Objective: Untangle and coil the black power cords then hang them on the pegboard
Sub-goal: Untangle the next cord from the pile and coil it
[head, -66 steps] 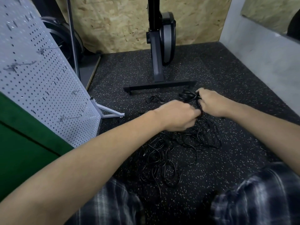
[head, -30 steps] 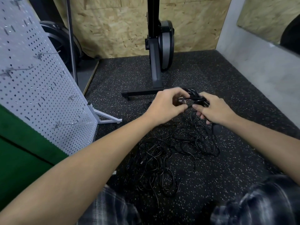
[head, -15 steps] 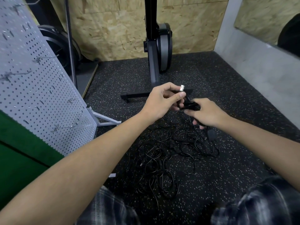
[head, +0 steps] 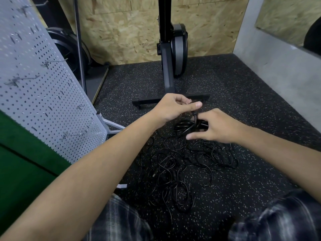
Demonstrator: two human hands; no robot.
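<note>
A tangle of thin black power cords [head: 180, 164] lies spread on the speckled black floor in front of me. Above its far edge, my right hand [head: 218, 126] holds a small thicker bundle of black cord [head: 187, 126], fingers curled around it. My left hand [head: 173, 106] is just above and left of the bundle, pinching the cord's end between thumb and fingers. The white pegboard [head: 34, 87] leans at my left, with several bare metal hooks [head: 73, 135] sticking out.
A black exercise machine stand [head: 169, 79] with a floor crossbar [head: 145, 101] stands just beyond my hands. The pegboard's white foot [head: 112, 126] juts onto the floor at left. A grey wall [head: 278, 75] borders the right; my plaid-clad knees [head: 278, 218] sit at the bottom.
Both hands rose from the pile with a cord bundle, then came down a little. My left hand pulled the cord's plug end up, and my right hand has shifted over the bundle.
</note>
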